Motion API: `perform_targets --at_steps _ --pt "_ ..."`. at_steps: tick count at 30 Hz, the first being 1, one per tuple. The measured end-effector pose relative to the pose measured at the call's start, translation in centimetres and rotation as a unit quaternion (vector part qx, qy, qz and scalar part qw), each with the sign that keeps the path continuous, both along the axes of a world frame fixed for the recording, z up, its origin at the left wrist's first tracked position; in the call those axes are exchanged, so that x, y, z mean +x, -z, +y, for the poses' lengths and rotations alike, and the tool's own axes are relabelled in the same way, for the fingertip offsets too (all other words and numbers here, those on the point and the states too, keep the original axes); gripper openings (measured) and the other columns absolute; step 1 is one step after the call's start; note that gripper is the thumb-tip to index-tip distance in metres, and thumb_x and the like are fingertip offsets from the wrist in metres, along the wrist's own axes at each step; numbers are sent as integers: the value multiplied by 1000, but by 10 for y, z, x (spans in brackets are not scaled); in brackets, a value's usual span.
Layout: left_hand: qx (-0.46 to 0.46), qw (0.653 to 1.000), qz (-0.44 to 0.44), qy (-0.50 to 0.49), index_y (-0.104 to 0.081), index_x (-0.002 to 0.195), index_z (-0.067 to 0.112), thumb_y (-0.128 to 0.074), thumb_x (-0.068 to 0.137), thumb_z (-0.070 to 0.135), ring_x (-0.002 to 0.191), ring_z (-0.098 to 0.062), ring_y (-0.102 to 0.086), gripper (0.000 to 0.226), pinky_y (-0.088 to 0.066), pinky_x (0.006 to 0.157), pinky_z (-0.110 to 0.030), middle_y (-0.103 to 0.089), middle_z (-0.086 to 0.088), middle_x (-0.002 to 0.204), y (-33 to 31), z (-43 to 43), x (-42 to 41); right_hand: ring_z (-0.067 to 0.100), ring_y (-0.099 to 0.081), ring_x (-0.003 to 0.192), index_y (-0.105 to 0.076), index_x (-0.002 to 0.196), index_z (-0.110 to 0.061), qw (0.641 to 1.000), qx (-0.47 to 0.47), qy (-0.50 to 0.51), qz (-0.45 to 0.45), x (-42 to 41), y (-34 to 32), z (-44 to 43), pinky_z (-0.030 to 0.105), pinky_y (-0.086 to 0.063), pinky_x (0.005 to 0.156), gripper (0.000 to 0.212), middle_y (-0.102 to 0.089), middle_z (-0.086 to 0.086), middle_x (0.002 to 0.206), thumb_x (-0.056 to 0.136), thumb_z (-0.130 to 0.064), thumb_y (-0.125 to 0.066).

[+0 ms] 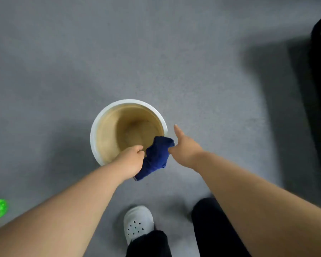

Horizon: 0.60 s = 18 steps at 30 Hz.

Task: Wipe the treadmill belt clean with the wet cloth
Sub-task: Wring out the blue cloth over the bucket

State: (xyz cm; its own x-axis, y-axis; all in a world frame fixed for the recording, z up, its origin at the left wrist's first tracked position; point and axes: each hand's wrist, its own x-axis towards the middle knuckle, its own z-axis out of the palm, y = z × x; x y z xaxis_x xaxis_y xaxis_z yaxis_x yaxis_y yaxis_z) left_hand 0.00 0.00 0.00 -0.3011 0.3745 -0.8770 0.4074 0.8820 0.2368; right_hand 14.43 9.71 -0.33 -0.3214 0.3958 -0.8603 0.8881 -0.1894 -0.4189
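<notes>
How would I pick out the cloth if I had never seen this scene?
Find the gray floor and the round white bucket with a tan inside standing on it. Over the bucket's near rim, a bunched dark blue cloth stretches between the left hand, which grips it, and the right hand, which touches its other end. It is the only dark blue, soft thing here.

The cloth (157, 157) is dark blue fabric, soft, crumpled and matt. The bucket (93, 134) looks like smooth white plastic, its inside stained a dull tan. The floor (156, 62) is matt, finely speckled grey. The shoe (137, 219) is smooth white moulded plastic or foam.
</notes>
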Motion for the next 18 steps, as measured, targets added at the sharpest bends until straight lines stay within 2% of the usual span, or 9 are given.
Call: perform_targets --at_steps 2,4,6,8,10,12,14,16,18 --pt "-7 1000 -18 -1 -59 109 19 -36 100 26 97 -21 -51 25 -38 81 -29 -59 -2 113 17 -1 0 19 -54 96 -8 152 -27 999 -33 21 18 -4 15 -1 26 -43 75 75 -55 0 131 91 -13 -48" --pt "-23 999 -37 1 -62 106 14 -39 99 28 96 -23 -56 28 -41 80 -31 -64 -6 109 25 1 -1 19 -54 89 -36 143 -17 999 -40 11 -5 -7 22 1 28 -44 72 59 -62 5 115 88 -17 -55" --pt "-28 999 -44 8 -62 111 20 -41 98 28 100 -22 -57 26 -43 83 -31 -63 -2 109 27 1 0 20 -55 75 -60 115 -6 999 -33 -6 -28 -8 21 2 28 -44 63 35 -64 8 91 84 -22 -60" --pt "-22 999 -32 25 -60 114 27 -41 97 28 99 -19 -57 26 -47 84 -32 -63 2 110 20 3 -1 22 -55 73 -61 99 -1 997 -58 15 -47 -9 14 4 30 -45 63 28 -61 10 85 82 -24 -64" --pt "-16 999 -6 40 -57 119 30 -40 96 28 101 -18 -57 29 -48 85 -32 -61 4 115 9 5 -3 22 -53 76 -59 94 -5 995 -83 25 -49 -7 0 7 29 -43 66 22 -57 8 85 81 -21 -64" --pt "-8 998 28 61 -55 125 30 -41 96 27 106 -19 -56 33 -46 90 -32 -60 4 122 -11 9 -4 22 -54 73 -61 89 -8 992 -113 53 -12 -4 -17 9 28 -44 66 16 -57 7 82 77 -19 -64" --pt "4 998 35 59 -53 129 31 -40 96 23 110 -20 -55 36 -44 95 -33 -58 4 127 -38 19 -4 20 -53 61 -59 80 -8 977 -178 113 42 3 -45 12 25 -44 60 9 -57 7 68 75 -14 -62" --pt "18 999 -3 35 -50 132 33 -38 97 17 106 -18 -55 40 -43 91 -30 -59 6 122 -75 38 2 18 -51 54 -56 79 -6 947 -252 175 93 16 -79 21 24 -44 56 6 -56 7 62 74 -7 -58" --pt "18 994 -104 -23 -48 132 33 -43 97 13 102 -14 -58 41 -45 91 -30 -63 7 113 -116 65 14 21 -51 56 -57 84 -2 926 -283 207 139 39 -119 38 25 -44 55 16 -56 10 64 67 -4 -56"
